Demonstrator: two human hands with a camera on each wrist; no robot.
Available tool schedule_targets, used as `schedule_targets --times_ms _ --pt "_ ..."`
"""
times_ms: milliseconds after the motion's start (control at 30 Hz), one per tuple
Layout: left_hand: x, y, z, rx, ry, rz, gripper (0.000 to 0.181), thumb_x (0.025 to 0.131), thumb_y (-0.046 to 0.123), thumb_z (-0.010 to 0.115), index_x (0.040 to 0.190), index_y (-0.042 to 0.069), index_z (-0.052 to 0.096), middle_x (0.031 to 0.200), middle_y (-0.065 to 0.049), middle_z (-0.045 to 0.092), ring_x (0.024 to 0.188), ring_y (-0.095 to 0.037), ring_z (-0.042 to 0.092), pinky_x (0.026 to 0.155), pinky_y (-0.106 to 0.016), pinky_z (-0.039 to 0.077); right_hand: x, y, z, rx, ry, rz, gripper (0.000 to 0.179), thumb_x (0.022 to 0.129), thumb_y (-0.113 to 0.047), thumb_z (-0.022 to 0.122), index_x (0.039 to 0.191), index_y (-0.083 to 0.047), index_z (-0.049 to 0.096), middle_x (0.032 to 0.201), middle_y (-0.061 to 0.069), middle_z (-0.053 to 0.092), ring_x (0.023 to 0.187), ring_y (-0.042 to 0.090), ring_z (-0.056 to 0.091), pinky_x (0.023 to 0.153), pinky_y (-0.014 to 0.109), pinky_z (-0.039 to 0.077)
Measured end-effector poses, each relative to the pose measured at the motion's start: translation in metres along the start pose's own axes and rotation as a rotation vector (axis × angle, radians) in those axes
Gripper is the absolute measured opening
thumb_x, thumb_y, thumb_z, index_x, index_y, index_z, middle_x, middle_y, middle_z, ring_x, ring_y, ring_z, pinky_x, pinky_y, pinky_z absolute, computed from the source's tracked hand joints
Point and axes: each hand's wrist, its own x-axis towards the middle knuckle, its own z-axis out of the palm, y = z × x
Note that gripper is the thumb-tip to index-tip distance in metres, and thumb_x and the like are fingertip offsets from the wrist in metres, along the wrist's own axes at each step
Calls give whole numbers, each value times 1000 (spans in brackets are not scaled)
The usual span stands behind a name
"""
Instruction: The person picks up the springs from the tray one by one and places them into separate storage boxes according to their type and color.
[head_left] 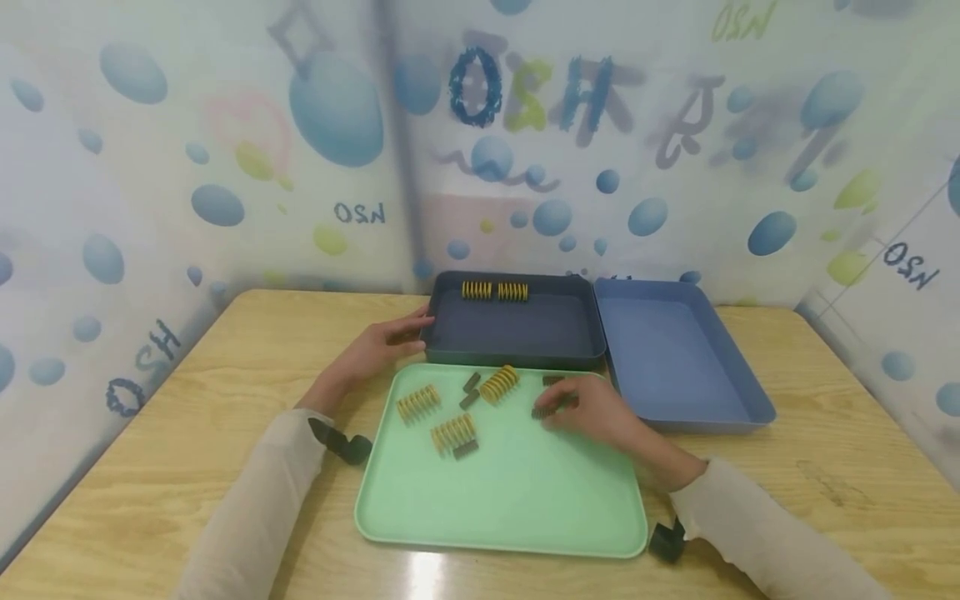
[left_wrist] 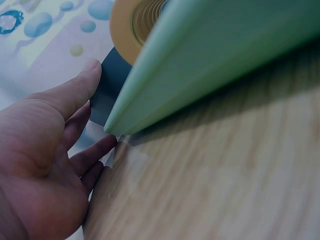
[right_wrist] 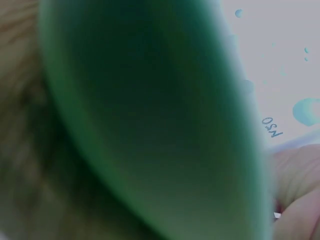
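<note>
My right hand (head_left: 592,408) pinches a small dark spring (head_left: 541,412) over the right part of the light green tray (head_left: 510,508); its fingers partly cover the spring. Another small dark spring (head_left: 552,380) lies just behind those fingers. With loosely extended fingers, my left hand (head_left: 382,346) touches the left side of the dark grey tray (head_left: 517,333). Inside that tray, two yellow springs (head_left: 477,290) lie end to end along the back. On the green tray are a tilted yellow spring (head_left: 499,383), two more yellow springs (head_left: 453,432) and several small dark springs (head_left: 466,449).
A blue-grey tray (head_left: 675,358) stands to the right of the dark one, side by side with it. All three trays sit on a wooden table (head_left: 150,467). Behind the table hangs a patterned backdrop (head_left: 262,167). The green tray's rim (right_wrist: 240,150) fills much of the right wrist view.
</note>
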Motion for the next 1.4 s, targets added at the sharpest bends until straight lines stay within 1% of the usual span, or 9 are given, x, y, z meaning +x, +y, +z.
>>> schedule_targets --times_ms 333,667,800,900,1033,1167,1267,1333,1400 --pt "0 -2 3 -47 -6 2 47 95 14 61 140 7 49 153 -5 30 141 -25 24 114 -47 15 -3 0 0 -11 0 10 20 75 -8 80 94 -10 74 82 -4 68 77 14 60 69 29 51" --pt "1 -1 2 -19 -12 11 47 95 14 60 140 5 48 153 -7 30 141 -27 23 113 -49 15 -5 1 -2 -1 -7 22 21 74 -9 81 93 -10 74 82 -3 67 80 15 62 72 30 52" --pt "7 -17 4 -22 1 12 47 95 16 61 140 8 48 154 -3 29 141 -26 22 114 -50 13 -5 2 -3 -3 -9 21 21 74 -11 82 93 -11 74 82 -4 67 82 15 61 73 31 52" --pt "11 -30 5 -11 14 5 48 95 22 62 140 14 50 153 5 31 141 -22 22 114 -49 13 -6 2 -4 -9 -14 26 21 74 -13 83 93 -11 75 82 -4 68 83 15 62 75 32 52" --pt "13 -36 4 14 26 9 48 94 28 63 140 19 51 151 12 33 140 -19 25 114 -48 16 -8 1 -4 -5 -19 42 19 75 -14 82 93 -13 75 83 -5 70 84 15 62 74 32 52" --pt "13 -37 3 31 32 16 49 94 29 63 140 20 51 150 14 33 139 -18 27 114 -47 16 -9 1 -3 9 -18 53 15 76 -14 81 91 -16 76 84 -7 71 83 13 63 72 31 52" --pt "12 -36 3 21 29 8 49 94 28 62 140 18 51 151 12 33 139 -18 26 114 -46 16 -9 1 -2 19 -21 44 14 77 -13 80 90 -16 77 84 -6 71 82 13 64 70 31 53" --pt "10 -32 3 3 27 1 48 94 26 62 140 16 51 151 10 33 140 -19 26 114 -46 15 -9 1 -2 22 -26 38 13 77 -12 80 90 -15 77 85 -6 72 82 13 64 70 30 53" --pt "7 -25 3 -11 24 -1 48 95 22 62 140 12 50 152 4 33 140 -22 25 114 -48 14 -9 1 -3 23 -32 38 13 77 -12 80 90 -15 77 85 -6 72 83 13 64 70 30 53"
